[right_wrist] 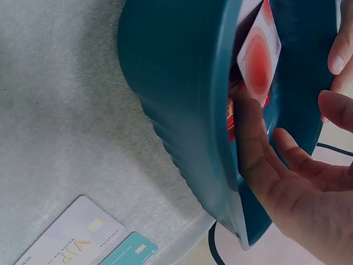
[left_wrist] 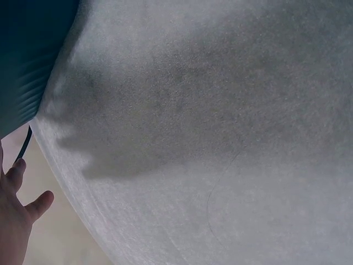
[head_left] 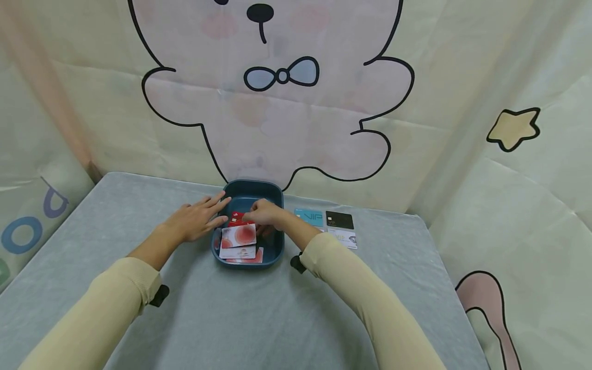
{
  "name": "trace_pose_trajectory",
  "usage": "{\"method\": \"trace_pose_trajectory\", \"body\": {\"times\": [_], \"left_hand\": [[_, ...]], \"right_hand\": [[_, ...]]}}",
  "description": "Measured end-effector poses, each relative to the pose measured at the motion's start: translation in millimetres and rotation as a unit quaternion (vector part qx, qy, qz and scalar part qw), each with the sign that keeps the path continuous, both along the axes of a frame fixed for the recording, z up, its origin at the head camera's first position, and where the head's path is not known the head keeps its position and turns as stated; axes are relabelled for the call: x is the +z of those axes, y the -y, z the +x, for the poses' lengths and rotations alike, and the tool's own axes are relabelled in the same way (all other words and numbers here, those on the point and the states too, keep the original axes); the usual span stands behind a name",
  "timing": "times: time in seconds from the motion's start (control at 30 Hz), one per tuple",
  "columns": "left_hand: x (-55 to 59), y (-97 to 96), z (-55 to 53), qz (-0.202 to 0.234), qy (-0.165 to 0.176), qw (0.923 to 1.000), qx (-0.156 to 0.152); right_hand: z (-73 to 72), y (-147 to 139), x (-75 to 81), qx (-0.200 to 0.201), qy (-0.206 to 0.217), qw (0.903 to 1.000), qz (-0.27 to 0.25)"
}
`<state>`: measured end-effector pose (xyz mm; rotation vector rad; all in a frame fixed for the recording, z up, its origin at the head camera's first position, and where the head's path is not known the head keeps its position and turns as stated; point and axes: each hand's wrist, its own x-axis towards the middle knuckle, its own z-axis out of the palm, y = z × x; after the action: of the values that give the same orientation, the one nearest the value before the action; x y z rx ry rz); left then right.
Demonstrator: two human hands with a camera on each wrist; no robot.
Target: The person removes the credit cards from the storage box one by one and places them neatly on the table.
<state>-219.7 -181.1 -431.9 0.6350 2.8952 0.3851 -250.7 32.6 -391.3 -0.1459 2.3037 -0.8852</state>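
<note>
A blue plastic basin (head_left: 254, 186) stands at the table's far edge with several cards inside. My left hand (head_left: 201, 218) rests at its left rim, fingers spread and fairly straight. My right hand (head_left: 268, 213) reaches over the right rim into the basin. Its fingertips are at a red card (head_left: 235, 218) and beside a white card with a red circle (head_left: 238, 236). In the right wrist view, a finger (right_wrist: 251, 130) overlaps the edge of that white card (right_wrist: 260, 61). I cannot tell whether the fingers pinch a card. More pale and pinkish cards lie below, partly covered.
Right of the basin lie a turquoise VIP card (head_left: 309, 217), a black card (head_left: 339, 220) and a white VIP card (head_left: 343, 238); another pale card is mostly hidden behind the right arm. A grey cloth (head_left: 240, 318) covers the table. A printed curtain (head_left: 444, 92) hangs behind.
</note>
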Motion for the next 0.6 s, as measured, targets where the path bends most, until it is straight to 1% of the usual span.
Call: {"method": "trace_pose_trajectory", "body": {"times": [0.17, 0.33, 0.5, 0.6], "left_hand": [[2.7, -0.9, 1.3, 0.003, 0.001, 1.0, -0.002], [1.7, -0.8, 1.6, 0.003, -0.004, 1.0, 0.0], [0.5, -0.5, 1.2, 0.0, -0.005, 1.0, 0.001], [-0.1, -0.5, 1.0, -0.001, -0.007, 1.0, 0.001]], "right_hand": [[0.9, 0.3, -0.7, -0.001, -0.006, 1.0, 0.0], [3.7, 3.0, 0.4, 0.0, -0.024, 0.9997, -0.01], [4.8, 6.7, -0.1, -0.013, -0.045, 0.9987, -0.02], [4.8, 8.3, -1.1, -0.017, -0.049, 0.9983, -0.027]]}}
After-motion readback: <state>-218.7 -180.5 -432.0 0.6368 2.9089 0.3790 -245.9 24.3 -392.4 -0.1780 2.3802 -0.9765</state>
